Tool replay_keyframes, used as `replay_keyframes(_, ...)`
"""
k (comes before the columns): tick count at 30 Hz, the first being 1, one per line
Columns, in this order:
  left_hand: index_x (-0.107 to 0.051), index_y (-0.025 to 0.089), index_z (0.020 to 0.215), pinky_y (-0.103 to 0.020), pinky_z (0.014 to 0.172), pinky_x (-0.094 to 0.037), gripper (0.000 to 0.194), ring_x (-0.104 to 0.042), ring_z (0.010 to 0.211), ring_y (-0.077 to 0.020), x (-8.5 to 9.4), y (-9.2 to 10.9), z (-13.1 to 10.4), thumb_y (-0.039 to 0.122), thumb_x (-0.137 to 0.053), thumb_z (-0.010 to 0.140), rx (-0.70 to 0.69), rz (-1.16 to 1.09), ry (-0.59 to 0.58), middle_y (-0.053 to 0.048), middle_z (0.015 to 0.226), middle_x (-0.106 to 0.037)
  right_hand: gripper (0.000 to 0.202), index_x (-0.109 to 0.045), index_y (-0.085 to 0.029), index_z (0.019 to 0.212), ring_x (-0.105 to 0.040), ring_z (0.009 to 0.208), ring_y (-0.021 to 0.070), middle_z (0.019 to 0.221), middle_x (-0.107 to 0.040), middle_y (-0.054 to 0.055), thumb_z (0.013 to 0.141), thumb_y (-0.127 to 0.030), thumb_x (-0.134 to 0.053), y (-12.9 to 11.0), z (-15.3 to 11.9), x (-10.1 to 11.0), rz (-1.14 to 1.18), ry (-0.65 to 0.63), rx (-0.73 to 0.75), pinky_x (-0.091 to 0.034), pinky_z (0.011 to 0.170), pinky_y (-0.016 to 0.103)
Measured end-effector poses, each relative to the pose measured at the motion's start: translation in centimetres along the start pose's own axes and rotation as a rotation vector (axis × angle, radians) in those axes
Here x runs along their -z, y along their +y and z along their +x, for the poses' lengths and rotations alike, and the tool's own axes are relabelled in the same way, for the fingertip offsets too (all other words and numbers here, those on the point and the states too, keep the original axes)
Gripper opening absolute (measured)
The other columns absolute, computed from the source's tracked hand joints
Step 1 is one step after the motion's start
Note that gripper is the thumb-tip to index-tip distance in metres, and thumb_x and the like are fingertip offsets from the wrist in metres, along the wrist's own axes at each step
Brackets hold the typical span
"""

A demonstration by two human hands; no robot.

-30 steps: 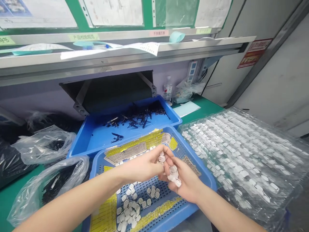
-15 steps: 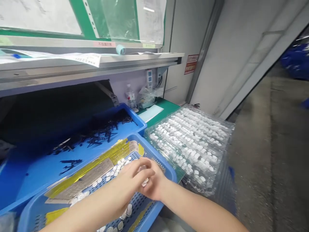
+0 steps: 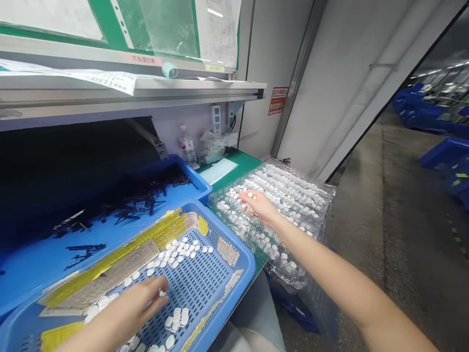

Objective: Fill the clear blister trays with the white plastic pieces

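Observation:
My left hand [image 3: 144,300] is over the blue perforated basket [image 3: 252,261], its fingers curled with a small white piece showing between thumb and fingertips. Small white rounded-square caps [image 3: 178,252] lie scattered on the basket floor, some loose, some bunched together. Out to the right, my right hand [image 3: 258,208] is above the left part of a clear plastic tray [image 3: 328,195]. Its fingers are closed around white caps, one of which shows near the thumb. Rows of similar white caps [image 3: 269,239] fill the tray. The fingertips of the right hand partly hide the caps beneath.
Behind the basket stands a blue bin [image 3: 205,188] with thin black parts [image 3: 139,200]. A plastic bottle [image 3: 187,146], a plastic bag [image 3: 212,146] and pale paper [image 3: 219,170] sit at the back. A shelf [image 3: 183,95] overhangs the bench. The tray overhangs the bench's right side.
My hands were together over the basket and have come apart. The right moved right and away to the tray, while the left moved down and left. The view has shifted slightly to the right.

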State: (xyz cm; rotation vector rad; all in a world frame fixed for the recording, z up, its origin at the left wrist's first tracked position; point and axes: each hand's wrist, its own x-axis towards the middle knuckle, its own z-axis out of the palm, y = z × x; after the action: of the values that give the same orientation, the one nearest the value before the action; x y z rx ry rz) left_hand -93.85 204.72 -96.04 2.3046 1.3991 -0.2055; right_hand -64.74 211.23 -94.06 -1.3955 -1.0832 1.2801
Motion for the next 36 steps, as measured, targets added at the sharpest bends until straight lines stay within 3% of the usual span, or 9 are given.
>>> replay_keyframes(4,-0.049,0.020,0.073,-0.024,0.049,-0.032,0.029,-0.050,0.056,-0.0164,0.0,1.2,0.0,0.032,-0.024,0.081,-0.003,0.018,-0.127,-0.003,0.068,-0.057,0.011,-0.053,-0.012,0.077,-0.051,0.065,0.0099,0.077,-0.053,0.001,0.075,-0.022,-0.051,0.9,4.3,-1.6,-0.471,-0.048,0.126,-0.042,0.054,0.024)
replay_keyframes(7,-0.048,0.020,0.070,-0.024,0.050,-0.032,0.029,-0.048,0.057,-0.0157,0.6,1.6,-0.6,0.028,-0.023,0.082,-0.034,0.023,-0.149,-0.003,0.068,-0.055,0.015,-0.053,-0.012,0.087,-0.050,0.087,0.0155,0.096,-0.052,0.005,0.076,-0.022,-0.051,1.6,6.1,-2.7,-0.750,-0.120,0.238,-0.042,0.074,0.035)
replay_keyframes(15,-0.053,0.019,0.091,-0.023,0.058,-0.041,0.025,-0.054,0.072,-0.0158,2.8,-0.6,-0.9,0.029,-0.032,0.081,-0.103,0.079,-0.195,-0.005,0.087,-0.058,0.033,-0.049,-0.010,0.103,-0.045,0.099,0.0254,0.105,-0.049,0.016,0.070,-0.011,-0.052,-0.4,4.8,-3.0,-1.171,-0.255,0.454,-0.033,0.085,0.039)
replay_keyframes(21,-0.030,0.011,0.121,-0.034,0.090,-0.031,0.041,-0.034,0.112,-0.0230,1.4,-1.0,4.9,0.027,-0.032,0.083,-0.111,0.235,0.025,-0.015,0.125,-0.034,0.027,-0.051,-0.014,0.103,-0.048,0.098,0.0177,0.104,-0.053,0.009,0.082,-0.017,-0.034,-1.0,1.1,-10.5,-1.283,-0.469,0.605,-0.035,0.085,0.029)
replay_keyframes(25,-0.030,0.011,0.123,-0.041,0.095,-0.025,0.051,-0.019,0.121,-0.0275,-0.8,-0.9,6.3,0.035,-0.043,0.079,-0.106,0.295,0.015,-0.015,0.133,-0.025,0.027,-0.051,-0.009,0.102,-0.050,0.097,0.0207,0.106,-0.053,0.013,0.076,-0.013,-0.044,2.0,0.7,-14.9,-1.446,-0.653,0.467,-0.039,0.081,0.035)
replay_keyframes(29,-0.024,0.015,0.127,-0.050,0.088,-0.031,0.058,-0.018,0.121,-0.0343,-1.6,-1.4,3.3,0.038,-0.043,0.078,-0.038,0.309,-0.065,-0.016,0.136,-0.015,0.061,-0.031,-0.003,0.123,-0.027,0.117,0.0357,0.128,-0.026,0.027,0.066,-0.008,-0.052,3.9,-1.1,-15.4,-1.563,-0.757,0.336,-0.032,0.086,0.049)
replay_keyframes(31,-0.027,0.017,0.127,-0.050,0.082,-0.036,0.059,-0.020,0.119,-0.0370,-1.0,-1.5,0.6,0.039,-0.046,0.075,-0.018,0.288,-0.161,-0.015,0.136,-0.015,0.065,-0.029,-0.007,0.126,-0.020,0.120,0.0374,0.133,-0.017,0.024,0.065,-0.007,-0.051,3.8,-2.7,-14.8,-1.561,-0.888,0.308,-0.031,0.088,0.049)
replay_keyframes(34,-0.029,0.024,0.126,-0.046,0.083,-0.037,0.057,-0.027,0.117,-0.0351,0.8,-1.5,-3.3,0.042,-0.046,0.075,-0.058,0.119,-0.415,-0.013,0.135,-0.019,0.049,-0.044,-0.022,0.117,-0.037,0.114,0.0257,0.128,-0.036,0.009,0.069,-0.014,-0.049,2.6,-4.4,-13.5,-1.467,-1.130,0.317,-0.035,0.088,0.035)
replay_keyframes(36,-0.032,0.028,0.124,-0.041,0.084,-0.037,0.049,-0.038,0.111,-0.0300,1.9,-1.7,-4.9,0.043,-0.040,0.078,-0.096,-0.036,-0.466,-0.009,0.130,-0.032,0.037,-0.049,-0.023,0.109,-0.048,0.103,0.0205,0.115,-0.049,0.006,0.073,-0.019,-0.044,1.8,-4.4,-12.9,-1.427,-1.122,0.327,-0.037,0.085,0.030)
